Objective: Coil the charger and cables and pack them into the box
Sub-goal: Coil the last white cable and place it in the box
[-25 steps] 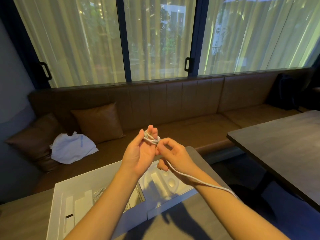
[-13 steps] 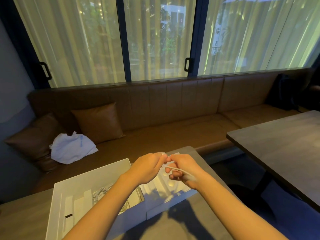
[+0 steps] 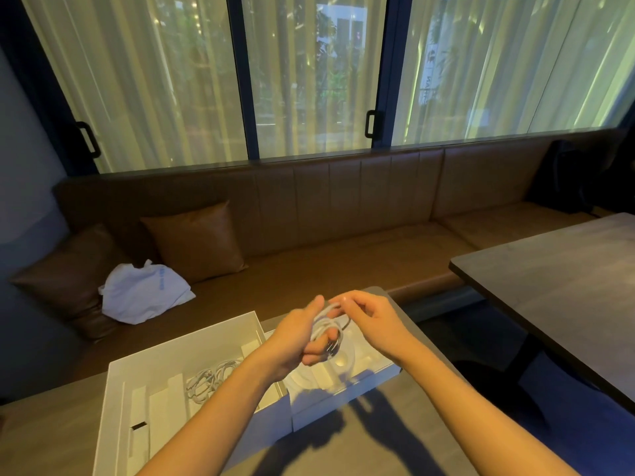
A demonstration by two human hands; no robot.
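- The open white box (image 3: 178,345) sits on the table (image 3: 343,448), left of the hands. One coiled cable (image 3: 211,379) already lies inside it.
- The left hand (image 3: 295,338) has its fingers curled through the loops of the white cable (image 3: 324,326), holding it just above the box's right half.
- The right hand (image 3: 376,324) pinches a strand at the top of that coil between thumb and fingertip.
- My guess on handling: it's light, soft and springy — the loops will probably pop open if let go. Grip across the whole bundle, not one strand, and go easy near the plug.
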